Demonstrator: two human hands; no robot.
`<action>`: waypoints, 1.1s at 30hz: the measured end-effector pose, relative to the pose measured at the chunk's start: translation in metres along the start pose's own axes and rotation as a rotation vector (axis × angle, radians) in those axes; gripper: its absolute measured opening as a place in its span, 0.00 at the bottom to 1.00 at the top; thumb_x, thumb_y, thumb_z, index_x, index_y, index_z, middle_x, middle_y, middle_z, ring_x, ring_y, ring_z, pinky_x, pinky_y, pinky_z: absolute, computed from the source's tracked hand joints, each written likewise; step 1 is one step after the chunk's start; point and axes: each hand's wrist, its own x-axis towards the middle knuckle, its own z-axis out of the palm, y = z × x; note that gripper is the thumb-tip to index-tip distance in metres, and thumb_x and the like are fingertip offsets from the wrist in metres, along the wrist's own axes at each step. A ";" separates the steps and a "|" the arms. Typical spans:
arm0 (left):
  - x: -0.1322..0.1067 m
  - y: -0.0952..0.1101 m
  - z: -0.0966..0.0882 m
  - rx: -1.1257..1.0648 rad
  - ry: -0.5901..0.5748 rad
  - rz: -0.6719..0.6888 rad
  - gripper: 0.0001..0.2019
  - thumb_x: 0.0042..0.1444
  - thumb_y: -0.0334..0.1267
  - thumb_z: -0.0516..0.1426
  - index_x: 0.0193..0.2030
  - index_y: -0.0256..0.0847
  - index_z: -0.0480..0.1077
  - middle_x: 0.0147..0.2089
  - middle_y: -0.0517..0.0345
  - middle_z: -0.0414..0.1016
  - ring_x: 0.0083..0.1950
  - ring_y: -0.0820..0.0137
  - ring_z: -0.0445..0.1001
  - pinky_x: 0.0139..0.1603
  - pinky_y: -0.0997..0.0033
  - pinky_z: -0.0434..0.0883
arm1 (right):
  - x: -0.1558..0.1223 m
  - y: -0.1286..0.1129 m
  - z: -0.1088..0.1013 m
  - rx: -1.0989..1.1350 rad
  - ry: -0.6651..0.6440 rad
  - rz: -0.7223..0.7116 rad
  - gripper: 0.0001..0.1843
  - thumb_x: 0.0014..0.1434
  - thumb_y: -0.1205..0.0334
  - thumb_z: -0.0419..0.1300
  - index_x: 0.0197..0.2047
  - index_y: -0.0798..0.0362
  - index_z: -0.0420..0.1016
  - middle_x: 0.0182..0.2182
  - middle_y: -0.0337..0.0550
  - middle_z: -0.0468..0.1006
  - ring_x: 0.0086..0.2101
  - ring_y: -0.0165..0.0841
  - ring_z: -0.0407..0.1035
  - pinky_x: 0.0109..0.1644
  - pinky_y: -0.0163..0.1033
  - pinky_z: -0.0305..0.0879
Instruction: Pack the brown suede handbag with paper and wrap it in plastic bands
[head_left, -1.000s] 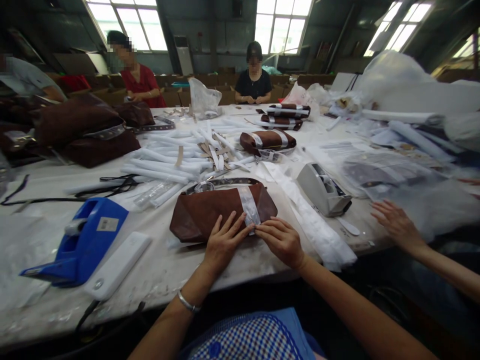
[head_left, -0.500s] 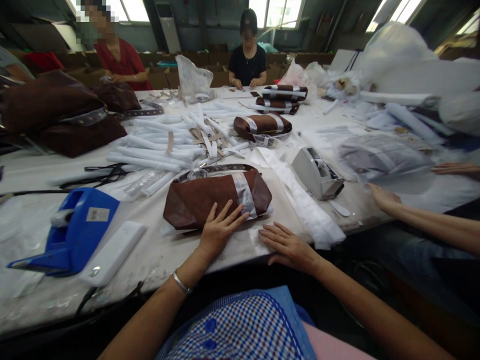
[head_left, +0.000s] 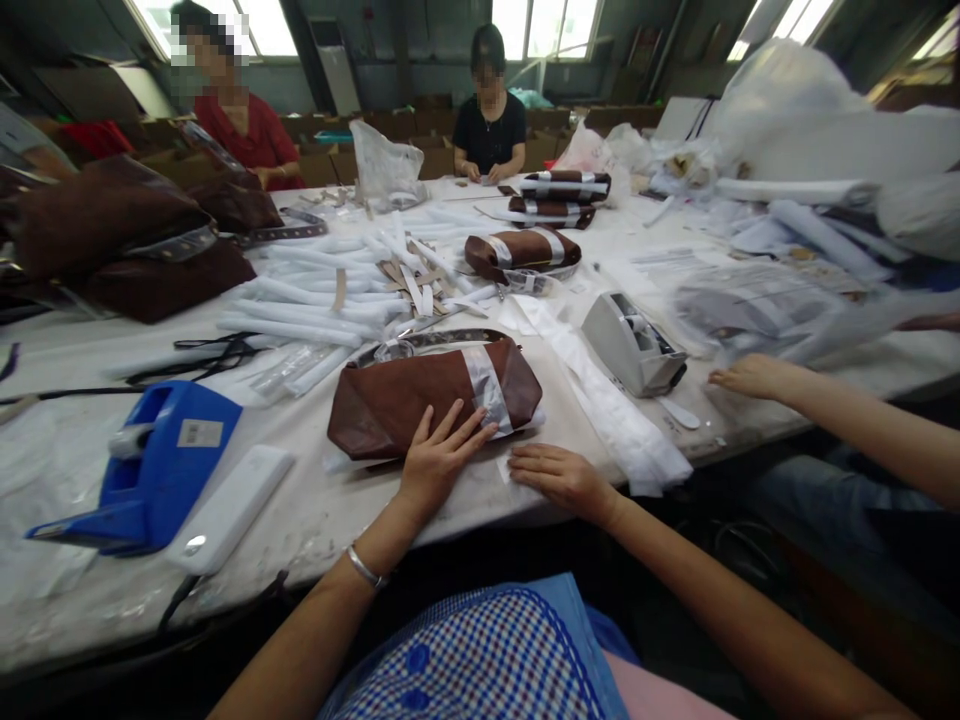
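Note:
My left hand [head_left: 442, 455] lies with fingers spread over the front of a brown bag [head_left: 401, 400]. The bag rests on its side, with a silvery translucent wrap band [head_left: 487, 382] near its right end and a studded strap [head_left: 450, 338] behind it. My right hand [head_left: 559, 478] is on the tabletop just right of the bag, its fingers stretched forward and close together. Its fingertips touch a small pale, see-through sheet [head_left: 508, 468] near the table edge. The underside of that hand is hidden.
A blue tape dispenser [head_left: 169, 465] and a white oblong device [head_left: 232, 508] lie at left. A grey tape dispenser [head_left: 630, 345] and white sheeting [head_left: 637, 450] are at right. White rolls [head_left: 300, 295] and wrapped bags [head_left: 525, 250] lie beyond. A co-worker's hand [head_left: 750, 378] reaches in at right.
My right hand has slid slightly left towards the bag, and its fingers have drawn closer together. My left hand stays on the bag. The co-worker's near hand at right has moved left.

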 end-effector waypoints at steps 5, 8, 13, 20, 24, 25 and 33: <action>0.001 0.000 0.001 0.022 0.009 -0.004 0.28 0.67 0.32 0.52 0.71 0.58 0.56 0.70 0.59 0.62 0.73 0.57 0.57 0.72 0.41 0.55 | -0.004 -0.005 0.007 -0.019 0.035 -0.028 0.18 0.68 0.74 0.51 0.55 0.55 0.75 0.48 0.49 0.82 0.51 0.38 0.76 0.56 0.46 0.76; 0.002 0.000 0.003 0.048 0.028 -0.001 0.27 0.67 0.32 0.52 0.71 0.57 0.56 0.70 0.60 0.62 0.72 0.57 0.58 0.71 0.41 0.56 | -0.006 -0.010 0.010 -0.054 0.053 -0.034 0.17 0.68 0.73 0.52 0.55 0.56 0.75 0.47 0.49 0.82 0.50 0.38 0.76 0.55 0.45 0.76; 0.001 0.000 0.004 0.058 0.025 0.011 0.27 0.67 0.33 0.53 0.70 0.57 0.57 0.70 0.59 0.63 0.72 0.57 0.59 0.71 0.41 0.57 | 0.001 -0.009 0.000 -0.052 0.052 -0.067 0.15 0.69 0.71 0.53 0.55 0.55 0.76 0.47 0.48 0.83 0.48 0.37 0.77 0.54 0.45 0.77; 0.001 0.002 0.004 0.054 -0.007 0.027 0.26 0.66 0.34 0.54 0.70 0.55 0.59 0.70 0.58 0.62 0.72 0.55 0.59 0.71 0.39 0.57 | 0.050 0.010 -0.023 -0.080 0.134 -0.066 0.16 0.66 0.73 0.57 0.53 0.48 0.78 0.43 0.42 0.84 0.44 0.33 0.79 0.54 0.42 0.75; 0.001 0.003 0.006 0.053 0.026 0.039 0.21 0.67 0.35 0.53 0.66 0.52 0.65 0.70 0.58 0.63 0.72 0.55 0.59 0.70 0.37 0.58 | 0.075 0.023 -0.022 -0.068 0.163 -0.008 0.16 0.67 0.72 0.56 0.53 0.47 0.78 0.42 0.42 0.84 0.42 0.32 0.78 0.51 0.40 0.75; 0.001 0.002 0.008 0.049 0.034 0.041 0.20 0.67 0.35 0.53 0.64 0.51 0.67 0.70 0.57 0.63 0.72 0.54 0.59 0.70 0.37 0.58 | 0.079 0.027 -0.021 -0.054 0.164 0.023 0.17 0.67 0.72 0.55 0.52 0.47 0.78 0.41 0.42 0.84 0.42 0.32 0.77 0.50 0.40 0.76; -0.004 -0.002 0.008 -0.028 -0.006 0.029 0.22 0.68 0.35 0.52 0.67 0.52 0.64 0.69 0.58 0.65 0.73 0.57 0.56 0.72 0.40 0.55 | 0.082 0.054 0.005 -0.005 0.212 0.253 0.14 0.64 0.71 0.58 0.45 0.48 0.82 0.38 0.43 0.78 0.38 0.33 0.74 0.43 0.37 0.74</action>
